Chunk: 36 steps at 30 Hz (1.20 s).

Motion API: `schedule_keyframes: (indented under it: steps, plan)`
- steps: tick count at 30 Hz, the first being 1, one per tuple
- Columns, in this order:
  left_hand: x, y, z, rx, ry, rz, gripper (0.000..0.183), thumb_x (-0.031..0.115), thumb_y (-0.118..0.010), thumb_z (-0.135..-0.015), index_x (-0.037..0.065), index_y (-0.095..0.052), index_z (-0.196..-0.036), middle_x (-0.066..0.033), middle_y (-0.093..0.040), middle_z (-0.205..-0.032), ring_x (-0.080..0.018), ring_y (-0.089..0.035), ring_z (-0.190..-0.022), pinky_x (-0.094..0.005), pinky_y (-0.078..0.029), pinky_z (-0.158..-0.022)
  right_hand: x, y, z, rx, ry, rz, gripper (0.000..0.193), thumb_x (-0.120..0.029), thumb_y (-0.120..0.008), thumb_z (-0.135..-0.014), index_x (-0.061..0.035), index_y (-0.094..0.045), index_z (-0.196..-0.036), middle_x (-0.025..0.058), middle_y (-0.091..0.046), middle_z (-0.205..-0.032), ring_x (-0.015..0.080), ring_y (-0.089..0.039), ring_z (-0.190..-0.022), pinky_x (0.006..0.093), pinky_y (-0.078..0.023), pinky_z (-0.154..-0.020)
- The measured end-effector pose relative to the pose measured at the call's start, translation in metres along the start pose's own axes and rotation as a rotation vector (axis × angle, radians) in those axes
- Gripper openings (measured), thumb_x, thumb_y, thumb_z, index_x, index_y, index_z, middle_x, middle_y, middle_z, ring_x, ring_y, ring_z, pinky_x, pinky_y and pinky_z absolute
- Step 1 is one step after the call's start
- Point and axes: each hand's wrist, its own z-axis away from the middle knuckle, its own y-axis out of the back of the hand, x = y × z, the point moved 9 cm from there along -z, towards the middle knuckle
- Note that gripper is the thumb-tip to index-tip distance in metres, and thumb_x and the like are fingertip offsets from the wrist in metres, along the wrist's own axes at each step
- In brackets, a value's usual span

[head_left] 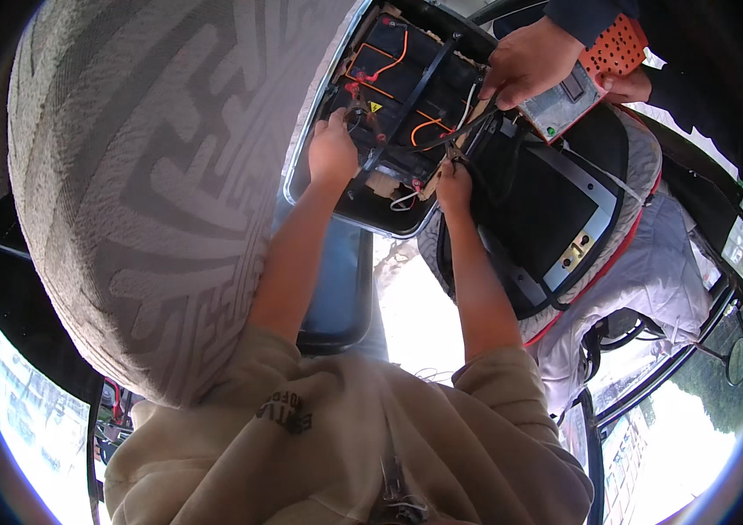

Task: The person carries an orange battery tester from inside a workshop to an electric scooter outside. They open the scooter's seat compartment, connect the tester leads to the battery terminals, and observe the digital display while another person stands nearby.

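Several black batteries (406, 66) with orange jumper wires sit in an open box (299, 185). My left hand (334, 150) reaches in at the box's left side, its fingers closed round what looks like a battery clamp (359, 107) by a red terminal. At the right side, my right hand (453, 187) grips a dark metal clamp (453, 151) near another terminal. Its jaws are too small to make out. A black cable (476, 125) runs from there toward a co-worker's hand (536, 63). Between the co-worker's two hands is an orange-red perforated device (613, 48) with a grey panel and small display.
A patterned fabric-covered seat (153, 175) fills the left side. To the right, a black seat underside (524, 201) with metal strips is tipped up beside the box. A dark strap or bar (424, 83) crosses the batteries. Pale cloth (625, 271) hangs at the right by a mirror (739, 360).
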Motion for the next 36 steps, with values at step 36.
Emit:
schedule_keyframes:
  steps: [36]
  plan:
    - [0.018,-0.006,0.035,0.067,-0.023,0.103,0.022,0.018,-0.049,-0.090,0.009,-0.060,-0.108,-0.0136,-0.063,-0.097,-0.0353,-0.061,-0.087,-0.0421,-0.050,-0.074,-0.063,0.034,-0.052,-0.301,0.053,0.548,0.041,-0.034,-0.068,-0.078,-0.0010,-0.062,-0.102,0.0246,-0.063,-0.099,0.0387,-0.062,-0.095,0.0420,-0.049,-0.080]
